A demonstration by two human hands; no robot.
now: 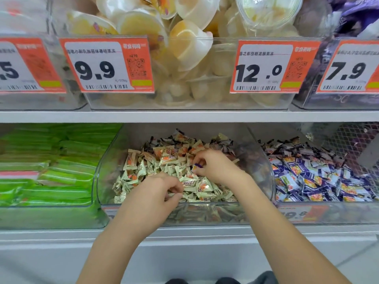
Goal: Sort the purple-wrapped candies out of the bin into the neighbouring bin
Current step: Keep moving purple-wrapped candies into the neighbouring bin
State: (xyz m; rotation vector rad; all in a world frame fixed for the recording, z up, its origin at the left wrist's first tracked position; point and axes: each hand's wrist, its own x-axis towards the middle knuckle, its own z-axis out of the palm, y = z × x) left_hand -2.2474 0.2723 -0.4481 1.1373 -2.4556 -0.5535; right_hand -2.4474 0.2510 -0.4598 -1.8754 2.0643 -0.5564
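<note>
Two hands are in the middle bin [106, 171] on the lower shelf, seen from the head camera, the only view I have.

My right hand [213, 166] sits toward the far right of the cream-and-orange candy pile [164, 171]. Its fingertips pinch a purple-wrapped candy [197, 166], of which only a small edge shows between them. My left hand [162, 191] is nearer and to the left, fingers curled down into the cream wrappers; whether it has hold of anything I cannot tell.

Destination: the neighbouring bin [348, 210] to the right holds blue and purple wrappers and shares a clear wall with the working bin.

Judgement on the step: the pinch looks shallow. I would firm it before lifting, raise the candy straight up so no cream wrappers come with it, carry it over the dividing wall and let go low above the purple pile. The left hand should meanwhile spread the cream pile to show any strays underneath. Dark wrappers lie at the far edge; check those.
</note>
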